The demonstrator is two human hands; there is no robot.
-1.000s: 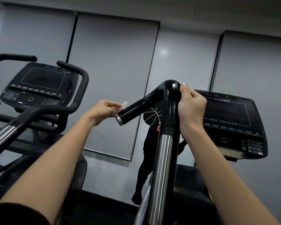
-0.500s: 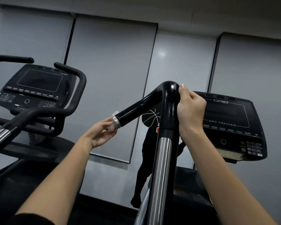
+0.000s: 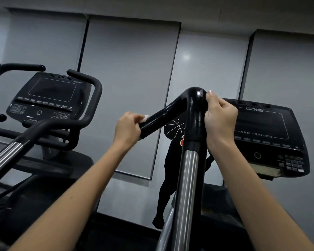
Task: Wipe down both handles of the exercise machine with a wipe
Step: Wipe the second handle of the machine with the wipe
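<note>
A glossy black bent handle point(image 3: 172, 109) tops a chrome upright post point(image 3: 186, 187) in the middle of the head view. My left hand point(image 3: 128, 128) wraps over the handle's free end and pinches a small white wipe point(image 3: 145, 118) against it; the end cap is hidden under the hand. My right hand point(image 3: 219, 120) grips the handle's bend from the right, thumb up by the top. The machine's black console point(image 3: 268, 134), marked ARC TRAINER, sits behind the right hand.
A second exercise machine with its console point(image 3: 49, 98), curved black handles point(image 3: 91, 104) and a chrome arm point(image 3: 5, 156) stands at the left. A person in black point(image 3: 170, 160) stands behind the post. Grey wall panels point(image 3: 127, 87) fill the background.
My left hand rose from below the handle's end and now covers it with the wipe. My right hand stayed on the bend. The view shifted slightly.
</note>
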